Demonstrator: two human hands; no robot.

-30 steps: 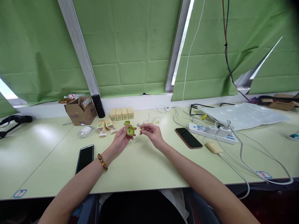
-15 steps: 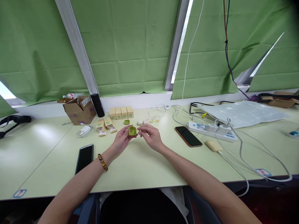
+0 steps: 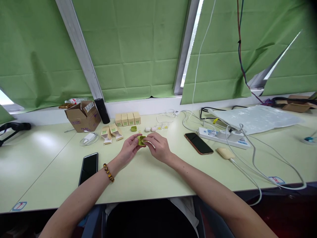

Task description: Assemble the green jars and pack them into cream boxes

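Note:
My left hand (image 3: 128, 148) is closed around a small green square case (image 3: 141, 140), whose hollow side faces up. The fingertips of my right hand (image 3: 159, 147) pinch together at the case's right edge, reaching into its opening; whatever they hold is too small and hidden to name. Just beyond the case lies a separate green lid-like piece (image 3: 133, 128). Two small whitish-pink cylinders (image 3: 153, 129) and a clear little container (image 3: 165, 125) with something yellow inside rest to its right.
Several small kraft boxes (image 3: 130, 119) stand in a row behind, with opened ones (image 3: 106, 135) at the left. Phones lie on both sides, one dark phone (image 3: 88, 168) left and another (image 3: 198, 143) right. A power strip (image 3: 224, 137) with loose cables occupies the right.
My right hand has moved left, bringing its fingertips from beside the green case to its opening. The case has tilted slightly in my left hand.

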